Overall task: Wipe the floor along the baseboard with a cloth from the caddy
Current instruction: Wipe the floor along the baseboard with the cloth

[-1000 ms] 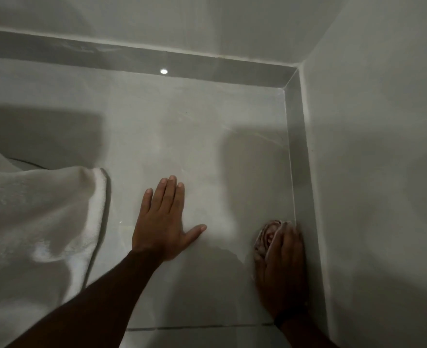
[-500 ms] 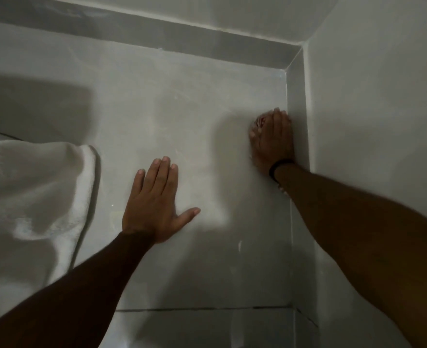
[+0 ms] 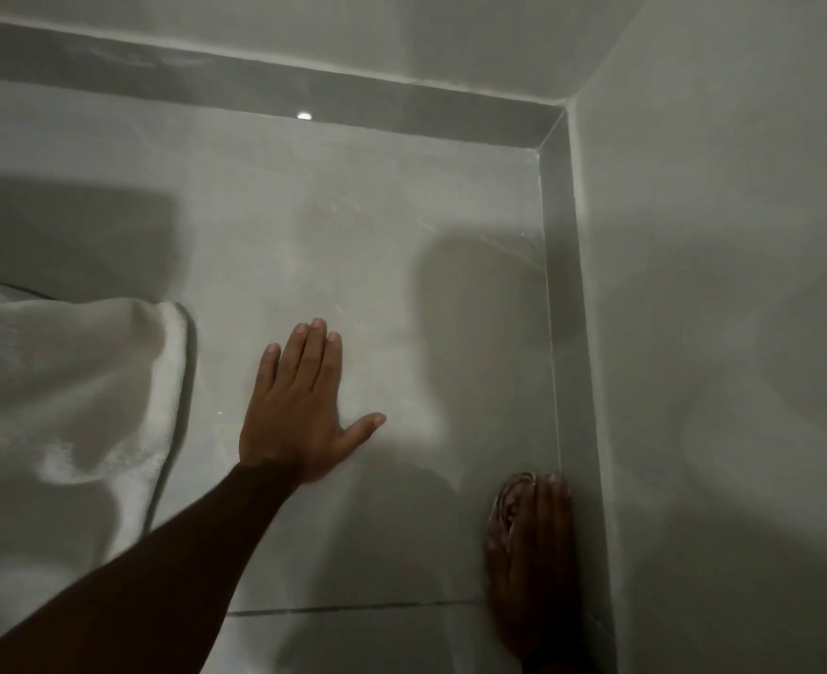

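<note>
The glossy pale grey tiled floor (image 3: 353, 245) meets a darker grey baseboard strip (image 3: 567, 333), whose long axis runs straight ahead of the right hand (image 3: 538, 552) to the corner; the unwiped stretch likely lies that way. A fluffy white towel-like fabric (image 3: 61, 406) lies well to the left. The left hand (image 3: 299, 411) rests flat, fingers spread, holding nothing. The right hand, nearer the baseboard and touching it, presses flat on a crumpled pinkish-brown cloth (image 3: 506, 503), bunched under its fingers.
</note>
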